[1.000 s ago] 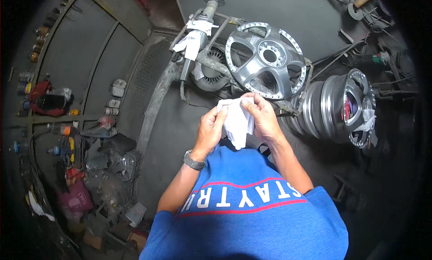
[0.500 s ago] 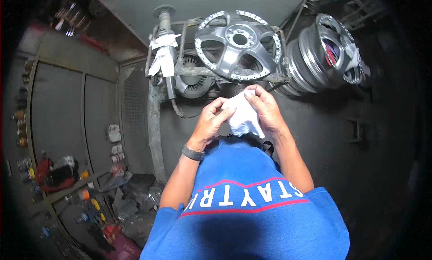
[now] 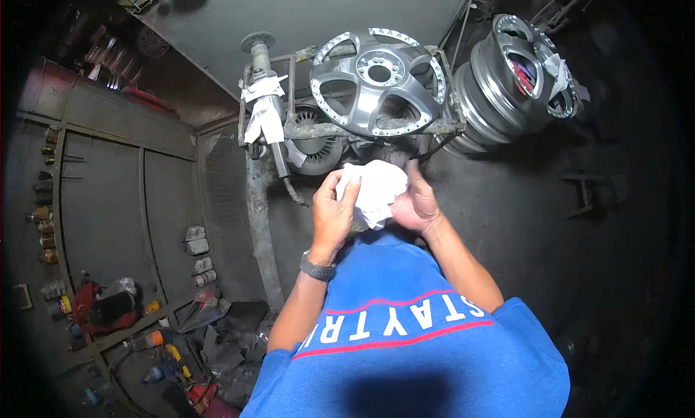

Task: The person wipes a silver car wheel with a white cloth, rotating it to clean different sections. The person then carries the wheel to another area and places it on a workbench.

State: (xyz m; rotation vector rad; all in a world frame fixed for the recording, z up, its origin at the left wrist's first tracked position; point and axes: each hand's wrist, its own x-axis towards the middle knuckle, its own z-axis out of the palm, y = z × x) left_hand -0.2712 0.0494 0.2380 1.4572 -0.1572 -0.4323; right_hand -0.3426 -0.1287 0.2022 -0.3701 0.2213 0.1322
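Note:
A crumpled white cloth [image 3: 376, 190] is pinched at its left side between the thumb and fingers of my left hand [image 3: 333, 214]. My right hand [image 3: 418, 204] is beside the cloth's right edge with its palm turned up and thumb apart; some of its fingers are partly hidden by the cloth. Just beyond both hands, a grey five-spoke wheel face [image 3: 362, 114] with a studded bright rim lies on a metal stand [image 3: 318, 131]. Neither hand touches the wheel.
Left of the wheel stands a post-like spindle [image 3: 262, 60] with a white rag [image 3: 265, 121] hanging on it. More silver wheels [image 3: 499, 92] are piled at the right. A dark wheel [image 3: 318, 157] is under the stand. Cans and bottles line the left wall's frame [image 3: 145, 201].
My right hand has let go of the cloth and opened beside it. The cloth is now more bunched, held by my left hand. Both hands have come slightly nearer my body.

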